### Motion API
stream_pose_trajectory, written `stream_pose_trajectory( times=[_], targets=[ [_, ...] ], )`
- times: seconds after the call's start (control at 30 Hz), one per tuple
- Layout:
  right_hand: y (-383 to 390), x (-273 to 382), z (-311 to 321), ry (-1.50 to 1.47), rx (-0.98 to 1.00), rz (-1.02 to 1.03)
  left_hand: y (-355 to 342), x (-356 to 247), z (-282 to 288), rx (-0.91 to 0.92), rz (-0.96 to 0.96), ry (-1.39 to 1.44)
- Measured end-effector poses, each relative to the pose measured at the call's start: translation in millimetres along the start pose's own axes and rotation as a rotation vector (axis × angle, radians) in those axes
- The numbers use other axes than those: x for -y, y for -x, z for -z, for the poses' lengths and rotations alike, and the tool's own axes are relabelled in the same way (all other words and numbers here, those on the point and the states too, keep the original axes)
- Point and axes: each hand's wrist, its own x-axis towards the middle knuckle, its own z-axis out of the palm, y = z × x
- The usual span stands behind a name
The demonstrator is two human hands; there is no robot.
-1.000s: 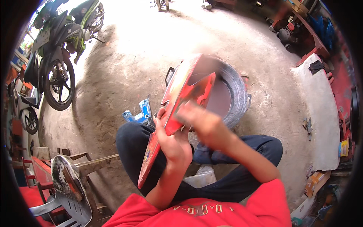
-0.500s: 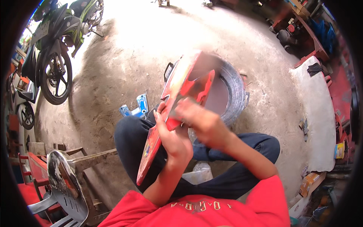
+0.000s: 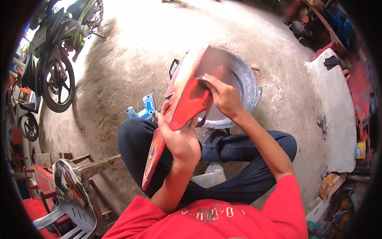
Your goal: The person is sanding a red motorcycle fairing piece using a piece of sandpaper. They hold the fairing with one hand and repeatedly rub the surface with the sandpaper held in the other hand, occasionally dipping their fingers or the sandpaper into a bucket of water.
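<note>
A long red motorcycle body panel (image 3: 187,104), scuffed and pale along its upper edge, slants over my left leg toward a round metal basin (image 3: 249,85). My left hand (image 3: 179,141) grips the panel from below near its middle, thumb and fingers on either side. Closed against the panel's upper part, my right hand (image 3: 226,97) presses its fingertips near the cut-out edge. Under those fingertips a thin dark scrap shows, which looks like sandpaper (image 3: 202,79); most of it is hidden. Greyish liquid lies in the basin, partly behind the panel.
A blue-and-white plastic part (image 3: 142,107) lies on the floor beyond my left knee. Motorcycles (image 3: 57,75) stand at the far left. Near me on the left is a worn grey chair (image 3: 75,199). A whitish slab (image 3: 336,119) runs along the right, and a pale container (image 3: 211,177) sits between my legs.
My right hand has moved up and away along the panel, from beside my left hand to the cut-out edge. The panel has turned slightly, showing more of its red face. My left hand keeps its hold.
</note>
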Motion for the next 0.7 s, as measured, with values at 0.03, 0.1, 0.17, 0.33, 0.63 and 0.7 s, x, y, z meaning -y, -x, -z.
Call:
stream_pose_trajectory(
  times=[0.03, 0.1, 0.17, 0.33, 0.63, 0.7],
  targets=[
    [-1, 10, -3, 0.045, 0.0, 0.084, -1, 0, 0, -0.027, 0.001, 0.019],
    [11, 42, -14, 0.127, 0.032, 0.285, -9, 1, 13, 0.015, -0.043, 0.055],
    [14, 54, -13, 0.054, 0.098, 0.326, -10, 0, 21, 0.062, -0.068, 0.071],
    [-12, -5, 9, 0.055, 0.07, -0.172, -3, 2, -1, 0.002, -0.027, -0.022],
    [-7, 4, 7, -0.073, -0.047, -0.16, 2, -5, -2, -0.028, -0.008, -0.029],
    [0, 34, -2, -0.022, -0.052, 0.107, 1, -11, 1, -0.035, -0.03, -0.025]
  ],
)
